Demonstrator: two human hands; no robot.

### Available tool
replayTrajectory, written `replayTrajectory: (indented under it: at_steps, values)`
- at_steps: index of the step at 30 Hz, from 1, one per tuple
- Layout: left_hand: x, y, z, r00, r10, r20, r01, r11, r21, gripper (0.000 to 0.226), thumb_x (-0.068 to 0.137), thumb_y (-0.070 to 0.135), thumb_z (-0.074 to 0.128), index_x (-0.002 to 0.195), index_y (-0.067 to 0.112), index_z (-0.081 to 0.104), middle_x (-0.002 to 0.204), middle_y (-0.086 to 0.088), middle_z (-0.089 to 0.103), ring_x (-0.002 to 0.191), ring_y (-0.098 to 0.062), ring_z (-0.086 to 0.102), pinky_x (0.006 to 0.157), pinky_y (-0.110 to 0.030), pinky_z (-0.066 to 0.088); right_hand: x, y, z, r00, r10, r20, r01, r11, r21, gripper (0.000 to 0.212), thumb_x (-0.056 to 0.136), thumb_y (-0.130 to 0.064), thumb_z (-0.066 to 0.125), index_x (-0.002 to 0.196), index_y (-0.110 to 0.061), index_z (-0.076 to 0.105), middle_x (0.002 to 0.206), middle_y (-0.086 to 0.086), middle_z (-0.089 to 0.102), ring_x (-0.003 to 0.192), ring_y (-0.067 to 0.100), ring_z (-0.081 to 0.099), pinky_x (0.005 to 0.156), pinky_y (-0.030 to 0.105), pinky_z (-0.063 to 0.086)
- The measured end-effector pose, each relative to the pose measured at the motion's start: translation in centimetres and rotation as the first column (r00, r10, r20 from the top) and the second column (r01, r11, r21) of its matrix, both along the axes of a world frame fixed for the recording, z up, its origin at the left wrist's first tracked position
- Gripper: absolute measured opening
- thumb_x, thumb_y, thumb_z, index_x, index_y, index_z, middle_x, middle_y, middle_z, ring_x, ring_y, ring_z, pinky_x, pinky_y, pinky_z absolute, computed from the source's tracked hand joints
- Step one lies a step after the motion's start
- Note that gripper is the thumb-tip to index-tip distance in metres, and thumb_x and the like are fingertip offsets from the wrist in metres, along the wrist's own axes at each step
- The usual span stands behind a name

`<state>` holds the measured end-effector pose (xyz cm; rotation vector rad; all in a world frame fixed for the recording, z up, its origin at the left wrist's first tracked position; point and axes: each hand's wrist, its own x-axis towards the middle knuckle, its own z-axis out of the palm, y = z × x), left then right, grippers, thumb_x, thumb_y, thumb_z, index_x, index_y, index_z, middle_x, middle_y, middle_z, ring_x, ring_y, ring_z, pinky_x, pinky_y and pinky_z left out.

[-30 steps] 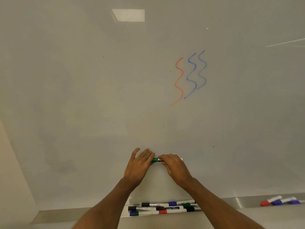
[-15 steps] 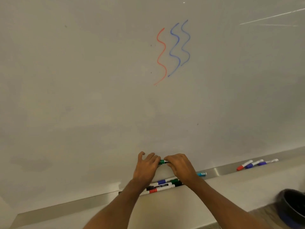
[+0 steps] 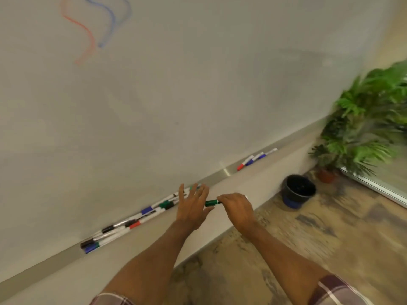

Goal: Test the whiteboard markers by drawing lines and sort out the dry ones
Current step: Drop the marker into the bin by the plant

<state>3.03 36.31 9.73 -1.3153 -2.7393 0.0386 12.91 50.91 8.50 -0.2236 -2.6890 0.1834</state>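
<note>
Fingers point(image 3: 222, 198) of the right hand point(image 3: 239, 209) pinch the green marker point(image 3: 217, 202), left hand point(image 3: 191, 208) spread wide beside them; I'd seat its cap point(image 3: 209, 203) squarely.

Right hand point(image 3: 236, 209) gripping green marker point(image 3: 211, 202), left hand point(image 3: 192, 205) flat against its cap

Mottled brown floor point(image 3: 330, 238); black bin point(image 3: 298, 191) beside wall point(image 3: 268, 179); potted green plant point(image 3: 370, 119) in corner.
</note>
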Motion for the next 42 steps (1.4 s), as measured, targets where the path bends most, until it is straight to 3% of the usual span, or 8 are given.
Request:
replayTrajectory:
  at_steps: [8, 11, 16, 18, 21, 29, 38, 42]
  values:
    - [7.3, 13.0, -2.8, 0.984, -0.128, 0.126, 0.132, 0.991, -0.026, 0.071, 0.098, 0.063, 0.022, 0.156, 0.025, 0.006, 0.164, 0.001, 0.003, 0.151, -0.024, -0.001, 0.115, -0.06, -0.013, 8.5, 10.9, -2.8, 0.946, -0.193, 0.259, 0.201, 0.979, -0.006, 0.051, 0.079, -0.028, 0.075, 0.127, -0.023, 0.058, 0.126, -0.003, 0.062, 0.113, 0.016, 0.057, 0.102, 0.029, 0.037]
    - [9.4, 18.1, -3.2, 0.978, -0.176, 0.115, 0.183, 0.982, -0.05, 0.074, 0.096, 0.066, 0.016, 0.156, 0.025, 0.003, 0.164, 0.001, -0.002, 0.151, -0.024, -0.004, 0.112, -0.06, -0.017, 10.9, 15.1, -3.2, 0.93, -0.258, 0.262, 0.275, 0.961, -0.028, 0.043, 0.083, -0.026, 0.072, 0.124, -0.024, 0.059, 0.125, -0.003, 0.062, 0.111, 0.017, 0.057, 0.1, 0.03, 0.04]
    - [11.8, 25.3, -4.0, 0.963, -0.252, 0.094, 0.261, 0.96, -0.101, 0.1, 0.072, 0.078, -0.022, 0.155, 0.027, -0.004, 0.164, 0.001, -0.007, 0.15, -0.024, -0.009, 0.105, -0.056, -0.029, 14.2, 20.8, -3.3, 0.895, -0.363, 0.258, 0.39, 0.919, -0.062, 0.036, 0.085, -0.016, 0.068, 0.119, -0.026, 0.061, 0.118, -0.005, 0.065, 0.105, 0.017, 0.059, 0.096, 0.032, 0.045]
    - [12.3, 27.7, -3.8, 0.959, -0.263, 0.101, 0.275, 0.953, -0.125, 0.085, 0.085, 0.074, -0.001, 0.155, 0.027, -0.005, 0.164, 0.001, -0.009, 0.15, -0.024, -0.01, 0.107, -0.055, -0.025, 15.1, 22.8, -3.3, 0.887, -0.389, 0.248, 0.422, 0.901, -0.098, 0.037, 0.085, -0.012, 0.067, 0.12, -0.024, 0.062, 0.118, -0.004, 0.066, 0.105, 0.017, 0.06, 0.099, 0.034, 0.044]
    - [12.7, 31.7, -3.6, 0.947, -0.294, 0.132, 0.309, 0.945, -0.111, 0.076, 0.095, 0.067, 0.017, 0.156, 0.025, -0.001, 0.164, 0.001, -0.004, 0.15, -0.023, -0.007, 0.111, -0.055, -0.018, 16.4, 25.7, -2.7, 0.865, -0.43, 0.258, 0.476, 0.867, -0.148, 0.038, 0.09, -0.011, 0.057, 0.126, -0.023, 0.057, 0.123, -0.002, 0.063, 0.107, 0.02, 0.06, 0.086, 0.034, 0.049]
    - [10.7, 42.5, -4.0, 0.907, -0.397, 0.142, 0.411, 0.908, -0.085, 0.071, 0.099, 0.06, 0.025, 0.156, 0.022, 0.009, 0.164, -0.001, 0.006, 0.151, -0.023, 0.0, 0.114, -0.058, -0.011, 15.9, 35.0, -3.3, 0.79, -0.525, 0.317, 0.599, 0.771, -0.216, 0.037, 0.095, -0.017, 0.05, 0.131, -0.028, 0.054, 0.132, -0.006, 0.057, 0.114, 0.019, 0.057, 0.088, 0.036, 0.049]
    - [5.7, 56.0, -4.7, 0.855, -0.506, 0.112, 0.516, 0.851, -0.093, 0.072, 0.099, 0.06, 0.025, 0.156, 0.02, 0.008, 0.164, -0.001, 0.006, 0.151, -0.023, 0.002, 0.114, -0.057, -0.012, 12.0, 46.5, -3.1, 0.73, -0.589, 0.347, 0.675, 0.702, -0.229, 0.026, 0.09, -0.016, 0.057, 0.115, -0.024, 0.064, 0.112, -0.003, 0.067, 0.099, 0.018, 0.062, 0.078, 0.032, 0.05]
    - [4.3, 61.9, -5.1, 0.832, -0.54, 0.127, 0.552, 0.828, -0.097, 0.072, 0.099, 0.06, 0.026, 0.156, 0.02, 0.009, 0.164, -0.001, 0.008, 0.151, -0.023, 0.003, 0.115, -0.056, -0.009, 10.8, 52.1, -2.9, 0.716, -0.613, 0.333, 0.694, 0.674, -0.252, 0.023, 0.093, -0.019, 0.055, 0.113, -0.018, 0.064, 0.115, 0.0, 0.066, 0.102, 0.02, 0.061, 0.081, 0.035, 0.05]
